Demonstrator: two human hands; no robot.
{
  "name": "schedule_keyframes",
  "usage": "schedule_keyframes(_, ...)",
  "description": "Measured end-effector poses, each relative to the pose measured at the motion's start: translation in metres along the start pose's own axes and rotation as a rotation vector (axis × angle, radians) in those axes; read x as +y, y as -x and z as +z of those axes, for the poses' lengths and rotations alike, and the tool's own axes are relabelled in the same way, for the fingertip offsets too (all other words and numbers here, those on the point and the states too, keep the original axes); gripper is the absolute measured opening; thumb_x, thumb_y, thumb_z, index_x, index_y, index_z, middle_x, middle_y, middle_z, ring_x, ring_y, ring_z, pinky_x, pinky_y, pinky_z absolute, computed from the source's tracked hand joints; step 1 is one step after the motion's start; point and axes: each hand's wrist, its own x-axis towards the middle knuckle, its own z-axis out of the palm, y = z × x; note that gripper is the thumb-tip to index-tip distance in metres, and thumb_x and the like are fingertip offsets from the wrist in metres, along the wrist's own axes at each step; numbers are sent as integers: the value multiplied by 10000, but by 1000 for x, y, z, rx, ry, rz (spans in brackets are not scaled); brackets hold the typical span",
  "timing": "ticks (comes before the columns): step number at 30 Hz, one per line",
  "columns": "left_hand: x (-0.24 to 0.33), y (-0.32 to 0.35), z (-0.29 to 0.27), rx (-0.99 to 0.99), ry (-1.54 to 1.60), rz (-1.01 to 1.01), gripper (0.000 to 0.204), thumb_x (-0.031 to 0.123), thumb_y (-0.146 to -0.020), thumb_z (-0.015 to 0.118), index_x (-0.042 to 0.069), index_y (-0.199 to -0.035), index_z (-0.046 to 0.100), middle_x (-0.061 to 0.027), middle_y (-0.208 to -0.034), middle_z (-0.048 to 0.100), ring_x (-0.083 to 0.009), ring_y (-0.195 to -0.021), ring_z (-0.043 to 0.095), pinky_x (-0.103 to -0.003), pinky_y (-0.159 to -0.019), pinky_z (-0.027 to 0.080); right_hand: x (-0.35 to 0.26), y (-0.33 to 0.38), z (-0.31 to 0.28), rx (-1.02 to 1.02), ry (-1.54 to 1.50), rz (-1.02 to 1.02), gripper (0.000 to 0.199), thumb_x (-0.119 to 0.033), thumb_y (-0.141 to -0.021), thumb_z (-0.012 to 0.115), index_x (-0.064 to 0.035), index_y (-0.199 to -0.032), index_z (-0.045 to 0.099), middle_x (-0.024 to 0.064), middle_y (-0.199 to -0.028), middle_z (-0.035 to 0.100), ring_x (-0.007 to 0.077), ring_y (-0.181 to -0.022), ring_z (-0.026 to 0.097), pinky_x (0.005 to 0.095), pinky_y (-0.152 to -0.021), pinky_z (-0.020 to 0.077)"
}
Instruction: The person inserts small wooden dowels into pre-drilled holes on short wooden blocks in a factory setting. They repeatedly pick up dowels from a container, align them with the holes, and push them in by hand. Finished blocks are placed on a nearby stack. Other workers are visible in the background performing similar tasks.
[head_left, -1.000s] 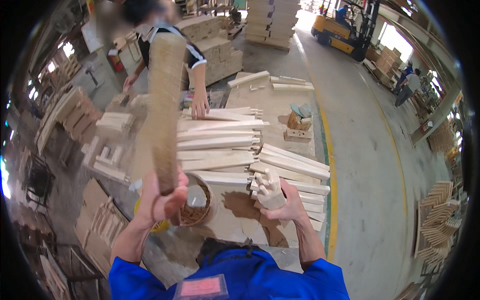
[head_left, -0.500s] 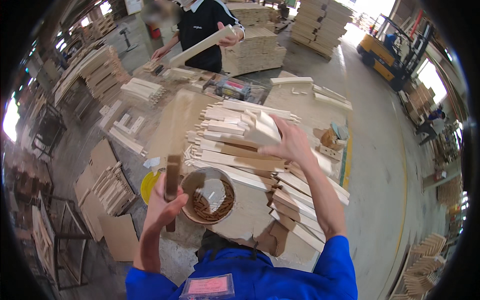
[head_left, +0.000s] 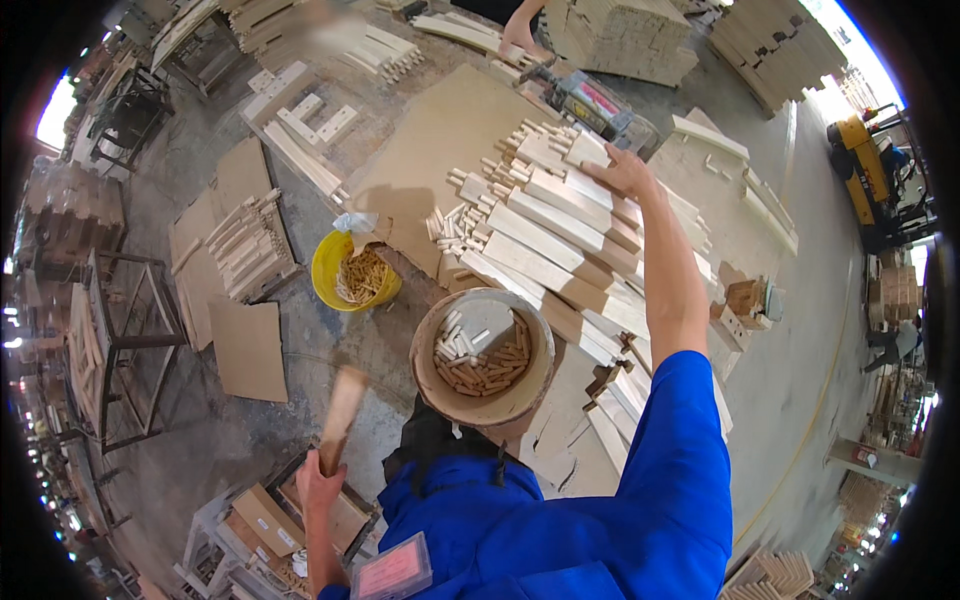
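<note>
My left hand (head_left: 320, 482) is closed round a brown wooden bar (head_left: 343, 410), low at the left beside my body; motion blurs the bar's upper end. My right arm reaches forward over the table. My right hand (head_left: 632, 178) has its thumb and fingers around a pale wooden slat (head_left: 588, 150) at the far side of a row of similar slats (head_left: 550, 240). Dowels stick out of the slats' left ends. Close to me stands a round bucket (head_left: 425, 370) with brown and white dowels inside. Loose dowels (head_left: 455, 230) lie by the slat ends.
A yellow bucket (head_left: 325, 275) of dowels stands left of the table. Beyond the slats are a dusty machine (head_left: 590, 100) and a co-worker's hand (head_left: 520, 35). Wood pieces on cardboard (head_left: 240, 250) lie at left. A box (head_left: 268, 520) is near my left hand. A forklift (head_left: 860, 170) stands far right.
My left hand has moved down and left with the bar, away from the bucket. My right hand has lowered its pale wood onto the row's far side. The view has shifted.
</note>
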Motion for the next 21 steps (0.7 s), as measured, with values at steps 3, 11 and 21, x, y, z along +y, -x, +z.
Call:
schedule_keyframes(3,-20,-3,-2,-217,-158,234,415,270,-679,827,63,-912,552,-187,-757,652,-434,-744,654,-504,-656,518,12,0,4,15,38,-9,989,-758,-801,606,-5,-1433,494,253,-1282,630,387,-1222,587,459,-1010,466)
schedule_keyframes(11,87,-58,99,-550,-56,803,355,251,-756,782,45,-987,609,-170,-811,674,-393,-781,680,-491,-647,537,52,148,14,221,-20,-149,817,-516,-790,765,-89,-1439,513,178,-1389,589,364,-1251,575,458,-1037,471)
schedule_keyframes(21,191,-7,131,-433,217,1065,516,277,-842,745,-38,-1230,618,-211,-1058,675,-374,-1026,657,-466,-882,539,83,427,137,121,-25,179,783,-311,-692,844,-119,-1387,539,156,-1335,599,354,-1215,572,479,-997,472)
